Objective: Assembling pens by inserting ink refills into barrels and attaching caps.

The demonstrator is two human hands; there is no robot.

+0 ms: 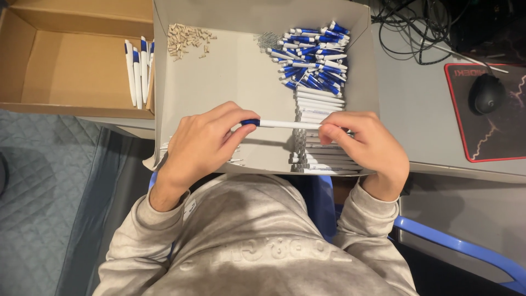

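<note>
**Both hands on one pen, held level over the tray**

Over the near edge of the grey tray (pixel 164 82), a white pen (pixel 287 125) lies crosswise, its long axis running left to right between the two hands. The left hand (pixel 203 142) has its fingers (pixel 241 133) closed round the blue end; the right hand (pixel 364 145) pinches the opposite end between thumb and fingertips. Neither hand is nearer than the other: each has one end.

Just beneath the pen, white barrels (pixel 320 101) lie stacked in a row. Beyond them sits a heap of blue-and-white caps (pixel 315 57), with small springs (pixel 267 39) beside it and beige bits (pixel 186 39) in the far left corner. Finished pens (pixel 137 71) rest in the cardboard box (pixel 66 71). A computer mouse (pixel 486 93) sits on the counter (pixel 416 120).
</note>
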